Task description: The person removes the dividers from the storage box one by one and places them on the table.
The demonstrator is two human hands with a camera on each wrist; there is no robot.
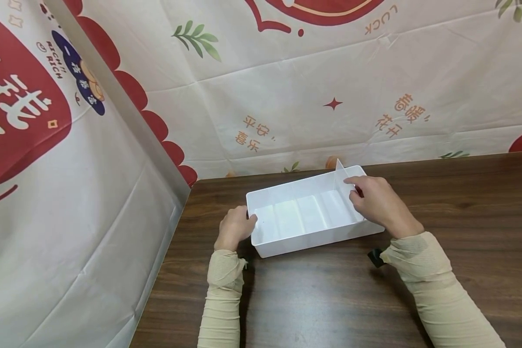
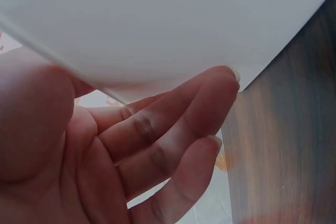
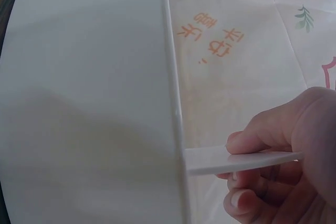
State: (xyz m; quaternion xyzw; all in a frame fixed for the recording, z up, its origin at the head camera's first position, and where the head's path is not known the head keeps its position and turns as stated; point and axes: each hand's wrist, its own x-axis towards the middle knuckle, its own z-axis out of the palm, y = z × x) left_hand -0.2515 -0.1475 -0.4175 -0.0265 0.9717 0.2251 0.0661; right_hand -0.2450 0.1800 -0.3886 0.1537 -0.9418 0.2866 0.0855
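Two forearms in beige knit sleeves [image 1: 221, 299] enter from the near edge of a dark wood-grain table [image 1: 461, 208]. Left hand [image 1: 234, 229] rests against the left end wall of a white rectangular plastic organiser tray [image 1: 287, 241], the thumb at the rim and the fingers [image 2: 173, 124] lying nearly straight along the outer wall [image 2: 168, 19], as the left wrist view shows; nothing is pinched there. Right hand [image 1: 379, 205] is at the tray's right end and pinches a thin white flat plastic divider panel [image 1: 341, 175] between thumb and fingertips [image 3: 247, 195]. In the right wrist view the panel [image 3: 236, 161] runs from that pinch to meet the tray's raised wall edge [image 3: 173, 98]; whether it sits in a slot cannot be told. From the head view the panel stands upright across the tray's width, its top corner rising above the far rim, just left of the pinching fingers. Tray floor to the left of the grip shows shallow ribbed sections. A small black object [image 1: 375, 257] lies on the table just beside the right wrist; its nature cannot be told. Printed cream and red fabric [image 1: 287, 87] hangs beyond the tray and to the left of the left hand.
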